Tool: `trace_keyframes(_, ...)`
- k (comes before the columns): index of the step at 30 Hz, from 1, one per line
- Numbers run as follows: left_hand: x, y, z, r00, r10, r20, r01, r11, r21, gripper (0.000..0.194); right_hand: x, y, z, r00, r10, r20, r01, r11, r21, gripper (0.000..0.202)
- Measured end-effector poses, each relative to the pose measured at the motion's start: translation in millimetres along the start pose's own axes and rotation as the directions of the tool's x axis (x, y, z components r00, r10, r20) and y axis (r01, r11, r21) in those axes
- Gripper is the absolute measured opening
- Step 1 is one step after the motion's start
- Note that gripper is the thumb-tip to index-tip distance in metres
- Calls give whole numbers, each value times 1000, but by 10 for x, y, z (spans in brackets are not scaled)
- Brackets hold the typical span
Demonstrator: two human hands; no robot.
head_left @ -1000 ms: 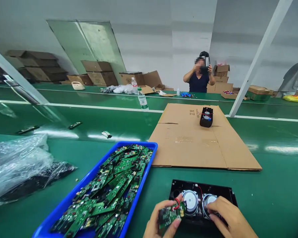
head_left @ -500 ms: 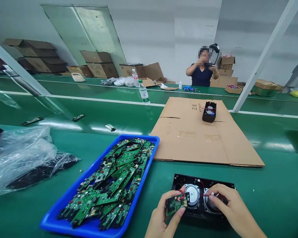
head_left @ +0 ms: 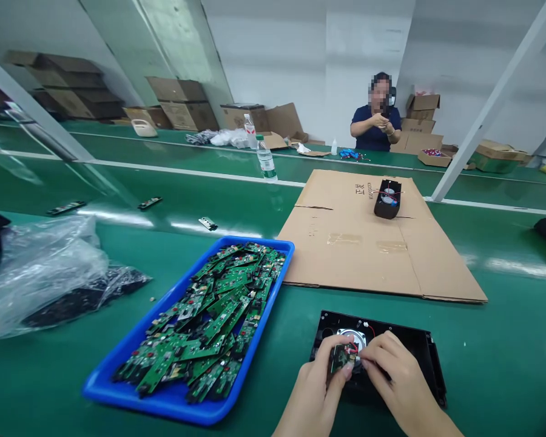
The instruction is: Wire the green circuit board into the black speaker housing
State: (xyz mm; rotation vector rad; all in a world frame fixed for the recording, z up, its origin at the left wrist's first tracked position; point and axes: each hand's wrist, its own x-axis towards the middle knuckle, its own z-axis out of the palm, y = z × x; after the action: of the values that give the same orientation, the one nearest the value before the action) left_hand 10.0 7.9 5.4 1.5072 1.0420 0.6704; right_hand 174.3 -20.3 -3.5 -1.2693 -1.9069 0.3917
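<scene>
Left hand point(head_left: 316, 373) partly conceals the circuit board point(head_left: 340, 359). Right hand point(head_left: 395, 367) obscures a section of the black housing point(head_left: 422, 345); the small part point(head_left: 358, 359) it pinches is unidentifiable. Plastic bag point(head_left: 59, 264): cut off at left edge.

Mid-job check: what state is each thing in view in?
Left hand: closed on the circuit board.
Circuit board: held, red wire showing.
Right hand: pinching what looks like a small white plug.
Near black housing: open, speaker partly hidden by hands.
Far black housing: open, on the cardboard sheet.
Cardboard sheet: lying flat.
Blue tray: piled with green boards.
Green-capped bottle: upright, closed.
Clear plastic bag: crumpled.
</scene>
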Motion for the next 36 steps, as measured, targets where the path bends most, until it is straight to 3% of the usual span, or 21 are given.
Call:
trace_keyframes(9, 47, 34, 38, 999, 45, 28, -48, 987, 153, 31, -14, 21, 52, 977, -197, -87, 163, 940, -301, 23)
trace_keyframes(12, 57, -6, 58, 999, 4, 44, -7, 997, 77, 33, -22, 5, 73, 967, -234, -97, 180, 904, -388, 22)
trace_keyframes(17, 53, -35, 106, 998, -36, 48, 44, 982, -182, 34, -35, -19, 124, 951, -283, -122, 202, 873, -445, 19)
trace_keyframes(22, 36, -32, 139, 1000, -14, -1, 14, 968, -252, 31, -51, -8, 126, 965, -227, -135, 165, 917, -364, 19)
trace_keyframes(27, 54, -64, 111, 991, 124, 44, -117, 985, -126, 32, -59, 74, 84, 986, -77, -148, 44, 975, -216, 17)
trace_keyframes(32, 65, -73, 88, 984, 163, 74, -153, 980, -126, 32, -63, 149, 38, 999, -30, 26, 34, 983, -181, 23)
trace_keyframes(36, 56, -74, 90, 990, 129, 63, -120, 985, -125, 33, -15, 112, 11, 998, -55, 29, 60, 974, -220, 23)
